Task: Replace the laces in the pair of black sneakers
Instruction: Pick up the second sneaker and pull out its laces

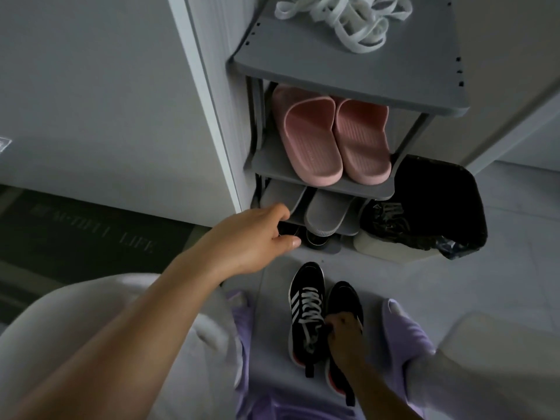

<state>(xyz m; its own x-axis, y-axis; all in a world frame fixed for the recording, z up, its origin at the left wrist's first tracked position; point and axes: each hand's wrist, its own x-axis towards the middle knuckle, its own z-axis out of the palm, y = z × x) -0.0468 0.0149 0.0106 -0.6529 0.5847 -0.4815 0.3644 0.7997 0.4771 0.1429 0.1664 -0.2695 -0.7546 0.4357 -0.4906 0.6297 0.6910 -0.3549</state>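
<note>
Sneakers point(306, 328) are sitting side by side on the floor point(515, 237), lower centre of the frame, toes toward the rack point(333, 74). One is showing white laces point(309, 301). The second sneaker point(342, 294) is lying under the right hand point(345, 331), whose fingers are curling into its opening and gripping it. The left hand point(257, 234) is reaching at the lowest shelf, centre frame, fingers half curled; whether they are holding anything, cannot tell.

Risks:
- Spare laces point(342, 19) are lying in a loose tangle on the rack top, upper right, well apart from both hands. Tugging one end is likely to knot the heap or drag it off.
- The left hand is crowding the dark shoes point(315, 241) and could be knocking them out.

Containers:
- The rack is holding pink slippers point(330, 137), grey slippers point(327, 213) below them, and the dark shoes at the bottom.
- A bin point(475, 207) is standing just right of the rack, lined with a black bag; contents unreadable.
</note>
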